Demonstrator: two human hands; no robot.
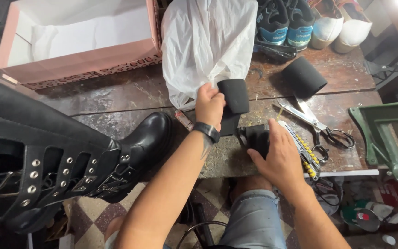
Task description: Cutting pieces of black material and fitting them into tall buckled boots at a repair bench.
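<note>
My left hand (209, 105) grips a strip of black elastic band (234, 97) and lifts its rolled end above the wooden workbench (130, 94). My right hand (278, 154) presses flat on the other end of the black material (255, 136) near the bench's front edge. A tall black boot (70, 161) with buckles and studs lies on its side at the left, its toe pointing toward my left hand. A white plastic bag (206, 44) stands just behind the left hand.
A second black elastic roll (303, 76) lies at the back right, with scissors (316, 123) and a utility knife (300, 147) beside my right hand. A pink shoebox (77, 62) sits back left, pairs of shoes (309, 20) back right, a green metal tool (383, 133) far right.
</note>
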